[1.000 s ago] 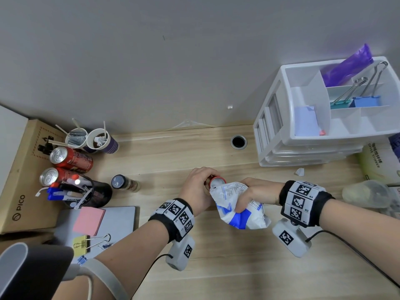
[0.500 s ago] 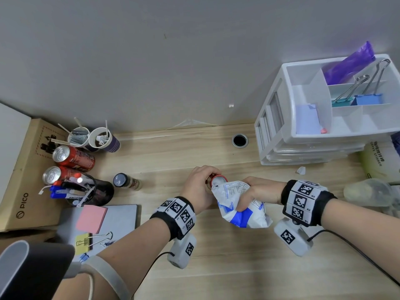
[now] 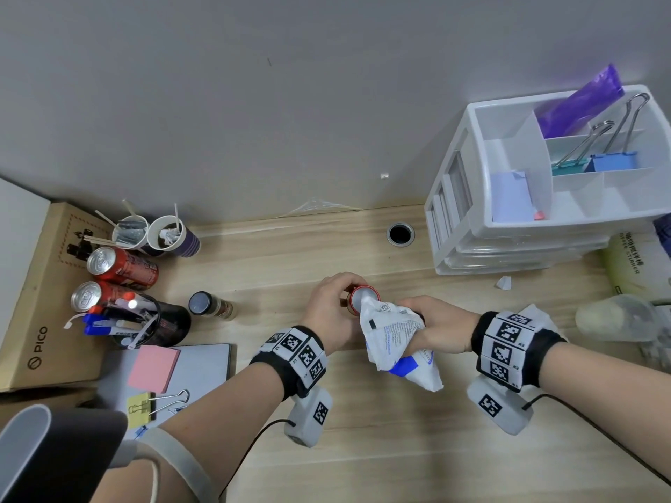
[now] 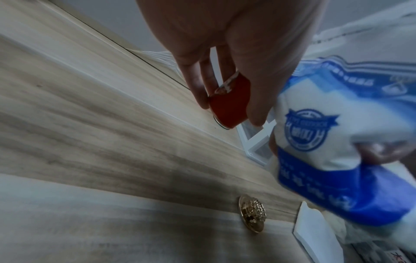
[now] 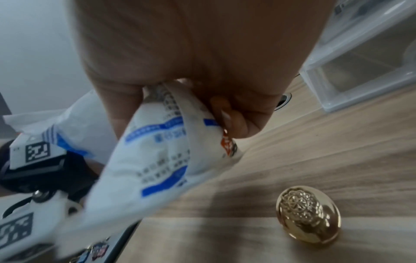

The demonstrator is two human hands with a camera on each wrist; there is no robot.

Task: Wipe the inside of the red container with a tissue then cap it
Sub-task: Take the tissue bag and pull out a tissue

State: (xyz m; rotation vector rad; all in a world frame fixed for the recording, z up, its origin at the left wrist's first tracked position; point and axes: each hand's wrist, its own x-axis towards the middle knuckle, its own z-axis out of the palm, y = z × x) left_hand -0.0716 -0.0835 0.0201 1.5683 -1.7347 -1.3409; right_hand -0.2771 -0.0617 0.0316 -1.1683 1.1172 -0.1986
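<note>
My left hand [image 3: 328, 310] grips the small red container [image 3: 351, 307] upright on the wooden desk; its red side [image 4: 229, 105] shows between thumb and fingers in the left wrist view. My right hand [image 3: 435, 328] clutches a crumpled white-and-blue tissue pack [image 3: 392, 332], whose top corner is pressed into the container's mouth. The same pack [image 5: 157, 151] fills the right wrist view, blurred. A gold embossed cap [image 5: 308, 213] lies loose on the desk near my hands, and the cap [image 4: 252, 213] also appears in the left wrist view. The container's inside is hidden.
A white drawer organizer [image 3: 454, 212] stands back right, with a clear plastic cup [image 3: 617, 317] at the right edge. Red cans [image 3: 120, 266], a dark pen holder [image 3: 163, 321], a small jar [image 3: 203, 303] and a notebook [image 3: 196, 364] crowd the left. A cable hole [image 3: 399, 234] lies behind.
Both hands stay where they were. The tissue pack has shifted slightly at the container's mouth, and the left hand's grip is the same.
</note>
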